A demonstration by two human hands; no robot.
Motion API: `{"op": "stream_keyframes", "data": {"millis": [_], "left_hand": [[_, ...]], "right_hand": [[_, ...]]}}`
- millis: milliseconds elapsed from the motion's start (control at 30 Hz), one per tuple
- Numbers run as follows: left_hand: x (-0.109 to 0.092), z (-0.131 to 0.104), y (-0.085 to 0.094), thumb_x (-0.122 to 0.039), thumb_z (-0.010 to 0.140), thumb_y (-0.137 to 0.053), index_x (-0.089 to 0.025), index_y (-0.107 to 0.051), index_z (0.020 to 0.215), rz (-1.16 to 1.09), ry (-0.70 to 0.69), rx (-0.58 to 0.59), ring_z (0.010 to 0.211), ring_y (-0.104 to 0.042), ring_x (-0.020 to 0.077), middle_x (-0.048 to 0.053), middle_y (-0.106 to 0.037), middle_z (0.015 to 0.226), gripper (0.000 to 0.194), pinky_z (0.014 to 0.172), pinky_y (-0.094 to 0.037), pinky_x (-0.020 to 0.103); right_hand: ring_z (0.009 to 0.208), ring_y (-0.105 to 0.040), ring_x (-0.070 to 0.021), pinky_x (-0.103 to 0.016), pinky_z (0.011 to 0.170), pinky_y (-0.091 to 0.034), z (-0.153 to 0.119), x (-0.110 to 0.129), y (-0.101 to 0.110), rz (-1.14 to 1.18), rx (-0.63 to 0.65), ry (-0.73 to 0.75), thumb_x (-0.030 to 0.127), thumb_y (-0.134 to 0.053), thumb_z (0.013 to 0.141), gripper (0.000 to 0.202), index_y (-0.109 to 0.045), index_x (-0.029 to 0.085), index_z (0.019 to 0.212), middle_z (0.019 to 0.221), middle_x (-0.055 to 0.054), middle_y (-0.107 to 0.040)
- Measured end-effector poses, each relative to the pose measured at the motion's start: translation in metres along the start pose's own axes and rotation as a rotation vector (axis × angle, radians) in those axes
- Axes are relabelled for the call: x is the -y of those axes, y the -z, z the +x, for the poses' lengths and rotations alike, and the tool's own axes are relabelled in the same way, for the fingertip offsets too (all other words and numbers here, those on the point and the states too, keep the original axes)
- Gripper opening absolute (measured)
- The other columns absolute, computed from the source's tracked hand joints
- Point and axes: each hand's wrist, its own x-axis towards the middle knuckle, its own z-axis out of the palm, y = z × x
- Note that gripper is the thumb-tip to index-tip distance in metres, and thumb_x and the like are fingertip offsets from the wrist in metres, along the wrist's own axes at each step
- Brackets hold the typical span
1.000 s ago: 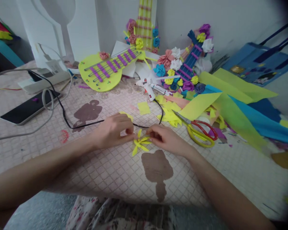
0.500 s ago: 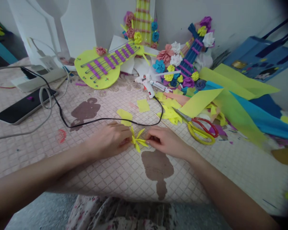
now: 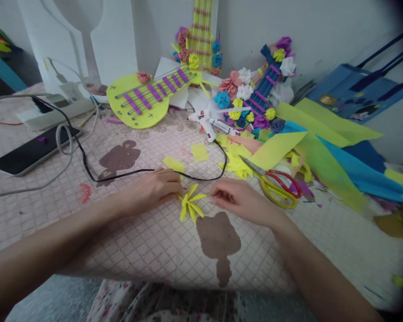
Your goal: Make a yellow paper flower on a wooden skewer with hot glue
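Note:
A yellow paper flower (image 3: 190,205) with narrow pointed petals spreads out just over the patterned tablecloth. My left hand (image 3: 156,188) is closed at its left side, pinching a petal between the fingertips. To the right of the flower, a small gap away, is my right hand (image 3: 238,197), its fingers curled together with nothing visible in them. Yellow paper pieces (image 3: 173,164) lie behind my left hand. Scissors (image 3: 277,185) with red and yellow handles rest beyond my right hand.
A white glue gun (image 3: 204,125) lies at the back, its black cable (image 3: 134,172) looping behind my hands. Yellow and blue paper guitars (image 3: 144,100) and crepe sheets (image 3: 322,156) fill the back and right. A dark tablet-like slab (image 3: 33,152) lies left.
My right hand has come away from the flower and moved slightly right. The flower has turned, showing more of its petals. My left hand stays at its left side.

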Motion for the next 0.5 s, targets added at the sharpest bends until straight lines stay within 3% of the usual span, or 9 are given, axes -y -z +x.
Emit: {"op": "stream_keyframes", "data": {"millis": [100,200,333,500], "left_hand": [[0.005,0.002,0.000,-0.019,0.095,-0.040,-0.020,-0.062,0.097,-0.008,-0.043,0.015,0.092,-0.053,0.0169,0.005,-0.059,0.096,0.022,0.086,-0.039,0.032],[0.008,0.003,0.000,-0.017,0.094,-0.041,-0.019,-0.062,0.098,-0.040,-0.057,0.013,0.094,-0.053,0.0171,0.006,-0.060,0.098,0.022,0.087,-0.040,0.031],[0.012,0.002,0.005,-0.014,0.090,-0.045,-0.019,-0.061,0.100,-0.132,-0.020,0.031,0.093,-0.055,0.0153,0.005,-0.061,0.098,0.019,0.085,-0.044,0.028],[0.017,-0.002,0.008,-0.011,0.090,-0.040,-0.017,-0.059,0.103,-0.129,0.064,-0.005,0.091,-0.057,0.0144,0.006,-0.061,0.100,0.024,0.083,-0.046,0.028]], "right_hand": [[0.067,-0.054,-0.0125,-0.024,0.059,-0.036,-0.008,-0.018,0.020,-0.187,-0.125,-0.232,0.030,-0.054,0.084,0.010,-0.055,0.021,0.081,0.077,0.001,-0.060],[0.068,-0.055,-0.0149,-0.025,0.056,-0.032,-0.011,-0.035,0.026,-0.370,-0.121,-0.371,0.028,-0.057,0.079,0.009,-0.053,0.020,0.077,0.077,-0.001,-0.061],[0.060,-0.052,-0.0137,-0.026,0.051,-0.026,-0.011,-0.043,0.020,-0.435,-0.012,-0.404,0.022,-0.050,0.078,0.011,-0.049,0.020,0.067,0.068,-0.001,-0.059],[0.054,-0.048,-0.0130,-0.028,0.048,-0.020,-0.019,-0.036,0.025,-0.535,0.015,-0.384,0.016,-0.046,0.074,0.014,-0.046,0.020,0.060,0.062,-0.001,-0.058]]}}
